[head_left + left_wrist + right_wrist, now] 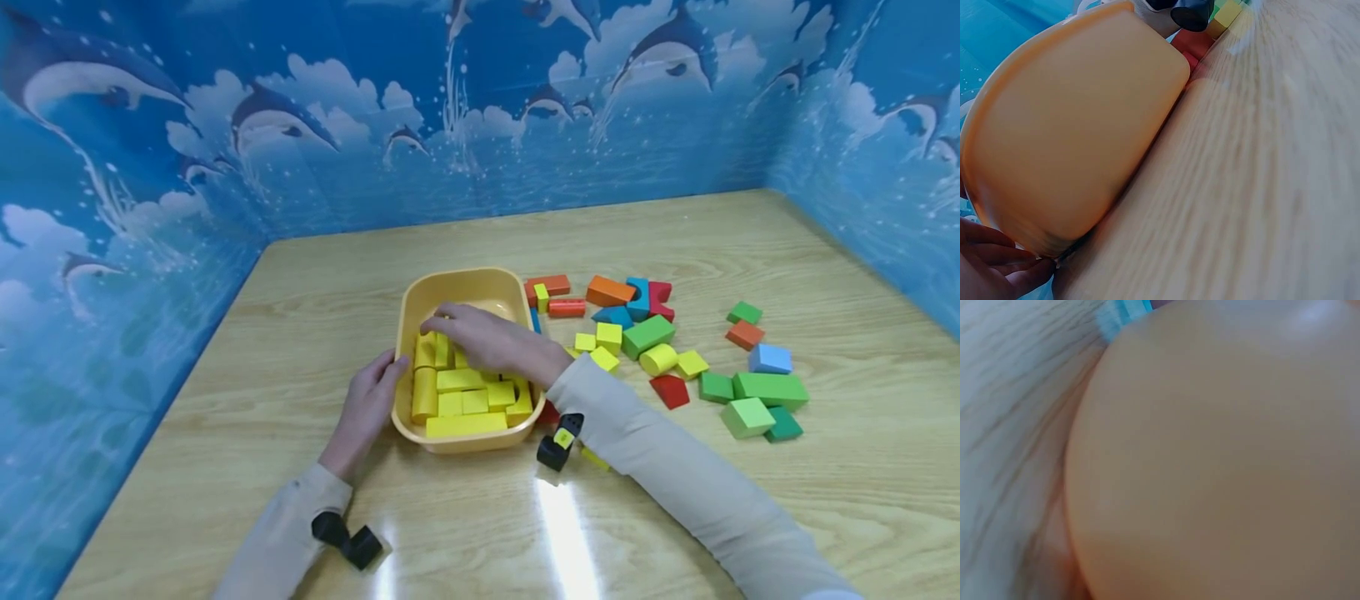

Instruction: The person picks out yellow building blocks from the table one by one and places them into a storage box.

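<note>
A pale orange plastic tub [465, 287] stands on the table with several yellow blocks fitted together inside, among them a cylinder [424, 393] along the left wall and a long bar [467, 425] at the near end. My left hand [365, 408] grips the tub's left side, thumb over the rim; in the left wrist view its fingers [997, 253] lie at the tub's lower edge. Reaching in from the right, my right hand [483, 337] has its fingertips down at the yellow blocks by the far left. I cannot tell whether it pinches one. The tub's outer wall [1222, 456] fills the right wrist view.
Right of the tub lie loose blocks: yellow cubes [609, 337], a green bar [649, 336], an orange block [609, 291] and blue and red pieces. Farther right is a green cluster [771, 388] with a blue block [770, 359]. A dolphin-print curtain [480, 167] borders the table.
</note>
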A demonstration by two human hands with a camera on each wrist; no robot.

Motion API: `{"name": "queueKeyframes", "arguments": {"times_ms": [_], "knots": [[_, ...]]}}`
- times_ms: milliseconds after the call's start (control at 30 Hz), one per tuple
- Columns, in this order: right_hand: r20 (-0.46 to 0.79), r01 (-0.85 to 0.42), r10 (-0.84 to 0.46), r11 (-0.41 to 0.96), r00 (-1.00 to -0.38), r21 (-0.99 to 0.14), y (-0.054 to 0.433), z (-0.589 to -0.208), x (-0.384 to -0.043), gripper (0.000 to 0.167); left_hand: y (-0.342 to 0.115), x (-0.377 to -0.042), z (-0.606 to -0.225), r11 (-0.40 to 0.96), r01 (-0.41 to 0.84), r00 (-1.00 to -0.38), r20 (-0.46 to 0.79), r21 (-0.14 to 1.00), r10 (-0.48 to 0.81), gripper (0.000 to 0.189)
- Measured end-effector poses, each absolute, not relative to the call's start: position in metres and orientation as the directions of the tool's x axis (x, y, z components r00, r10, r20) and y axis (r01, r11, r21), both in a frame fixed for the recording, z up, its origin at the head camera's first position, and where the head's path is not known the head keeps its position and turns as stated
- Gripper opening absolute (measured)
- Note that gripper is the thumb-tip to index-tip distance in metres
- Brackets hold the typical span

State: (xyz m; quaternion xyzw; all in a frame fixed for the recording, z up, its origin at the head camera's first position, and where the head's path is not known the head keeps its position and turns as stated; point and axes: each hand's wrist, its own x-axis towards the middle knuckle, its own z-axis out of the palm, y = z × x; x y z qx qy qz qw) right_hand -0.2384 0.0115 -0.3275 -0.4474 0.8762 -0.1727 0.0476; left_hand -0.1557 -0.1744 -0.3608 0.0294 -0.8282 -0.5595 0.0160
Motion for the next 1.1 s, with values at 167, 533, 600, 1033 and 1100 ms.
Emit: {"name": "queueKeyframes", "arguments": {"times_ms": [167,533,600,1033,1100], "knots": [[0.105,-0.780,-0.810,0.508,-0.577,-0.365,0.012,-0.328,-0.240,0.044,-0.175,-0.155,-0.362,0.376,-0.030,-0.998,-0.006,0.926,-0.064,0.043],[0.216,-0.752,-0.747,0.513,-0.629,-0.415,0.061,-0.307,-0.248,0.043,-0.174,-0.156,-0.361,0.377,-0.034,-0.998,-0.010,0.926,-0.067,0.043],[0.212,-0.736,-0.731,0.532,-0.649,-0.419,0.074,-0.306,-0.248,0.043,-0.174,-0.156,-0.360,0.377,-0.038,-0.998,-0.013,0.925,-0.068,0.044],[-0.035,-0.576,-0.656,0.686,-0.754,-0.445,0.123,-0.318,-0.238,0.054,-0.175,-0.157,-0.360,0.374,-0.039,-0.998,-0.014,0.927,-0.068,0.044],[-0.142,-0.539,-0.637,0.733,-0.758,-0.414,0.123,-0.320,-0.236,0.060,-0.175,-0.157,-0.360,0.374,-0.039,-0.998,-0.014,0.927,-0.069,0.044]]}}
